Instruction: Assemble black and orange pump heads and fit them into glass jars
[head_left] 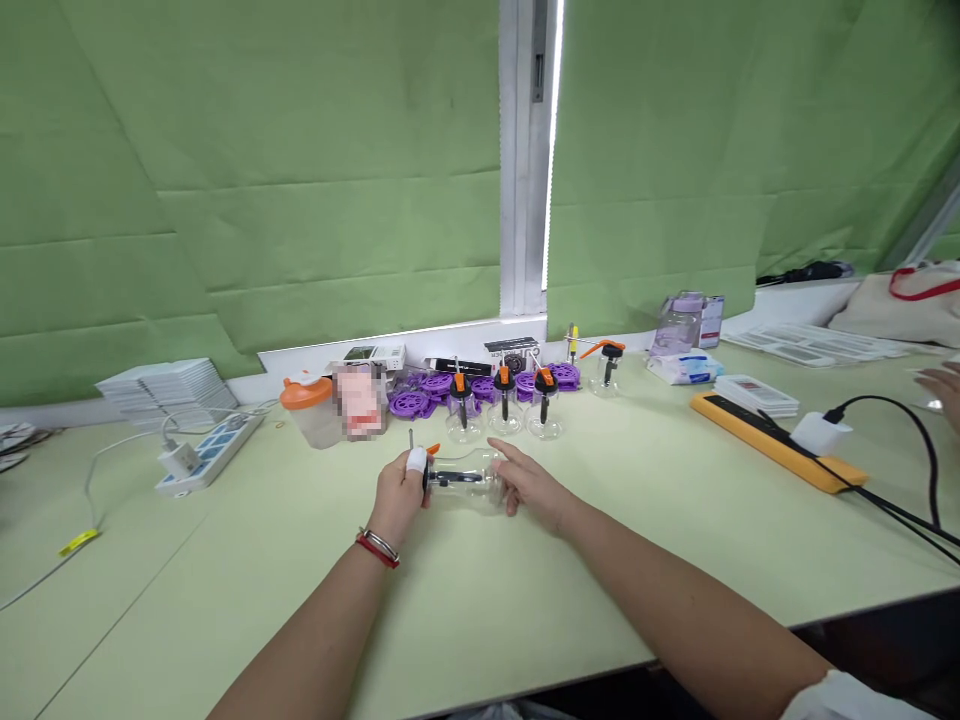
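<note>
On pale green desk [600,560], mid-front: clear bottle [465,482] lying on side, held between both hands. Left hand [399,498] clenched round black cap end, thumb tip wrapped in white tape. Right hand [529,484] cupped on bottle's other end, fingers spread. Just behind: three upright clear bottles [504,412] with black-orange caps, purple discs [420,395] beyond them. Orange-lidded jar [309,410] to left, white power strip [210,452] farther left, yellow power strip [780,440] to right.
</note>
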